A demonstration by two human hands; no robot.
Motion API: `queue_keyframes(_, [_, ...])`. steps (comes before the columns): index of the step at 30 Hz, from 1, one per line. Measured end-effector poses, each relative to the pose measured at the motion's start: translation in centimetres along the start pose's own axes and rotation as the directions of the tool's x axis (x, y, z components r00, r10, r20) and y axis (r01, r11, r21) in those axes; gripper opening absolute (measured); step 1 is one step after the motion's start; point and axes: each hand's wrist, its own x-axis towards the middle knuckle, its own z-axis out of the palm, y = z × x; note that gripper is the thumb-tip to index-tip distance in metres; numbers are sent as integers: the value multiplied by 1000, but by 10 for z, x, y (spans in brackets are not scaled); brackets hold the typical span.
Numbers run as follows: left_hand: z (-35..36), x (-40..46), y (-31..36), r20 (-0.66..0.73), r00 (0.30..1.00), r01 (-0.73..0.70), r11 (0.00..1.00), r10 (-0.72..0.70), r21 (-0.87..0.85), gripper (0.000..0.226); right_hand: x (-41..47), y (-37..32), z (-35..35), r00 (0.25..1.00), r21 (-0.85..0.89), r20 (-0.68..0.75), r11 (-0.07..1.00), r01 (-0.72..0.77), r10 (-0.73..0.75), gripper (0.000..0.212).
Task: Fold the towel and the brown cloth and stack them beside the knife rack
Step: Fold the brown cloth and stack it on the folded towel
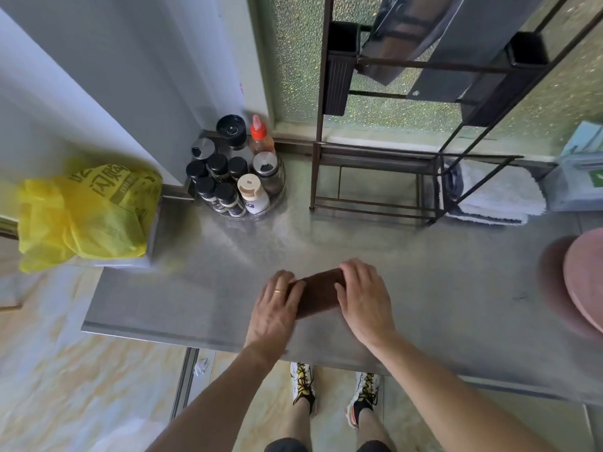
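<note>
- Steel counter (202, 288): bare across the middle, used as the folding surface.
- Knife rack (385, 177): dark wire frame at the far side, right of centre; a blade can be seen hanging in its upper part.
- Towel (499, 197): white, already folded, laid just right of the rack's foot.
- Brown cloth (321, 293): folded to a small block at the near edge, well apart from the towel.
- Left hand (277, 308) and right hand (365, 300): laid flat on the cloth's two ends, fingers spread, pressing rather than pinching.
- Judged step: the last fold is being flattened. Edges are best squared and the crease pressed before the block is lifted, gripped at both ends, and set on the towel.
</note>
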Motion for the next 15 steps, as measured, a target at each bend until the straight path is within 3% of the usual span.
queue_keyframes(2, [10,-5,-7,31,988,-151,988,151,1,58,-6,-4,8,976,-7,84,980,201,-200,47])
queue_keyframes(4, [13,-12,-10,88,985,-148,989,147,11,56,-9,-2,19,942,-2,188,959,283,-278,55])
queue_keyframes(8, [10,-20,-11,233,970,-79,996,67,44,63,-10,2,27,929,-39,273,962,270,-249,61])
queue_keyframes(13, [1,-16,-9,290,955,-97,992,69,80,69,-8,1,21,926,-21,272,961,276,-260,63])
queue_keyframes(15, [-8,-16,-7,259,962,-112,990,88,80,72,-10,0,12,955,27,206,976,214,-215,66])
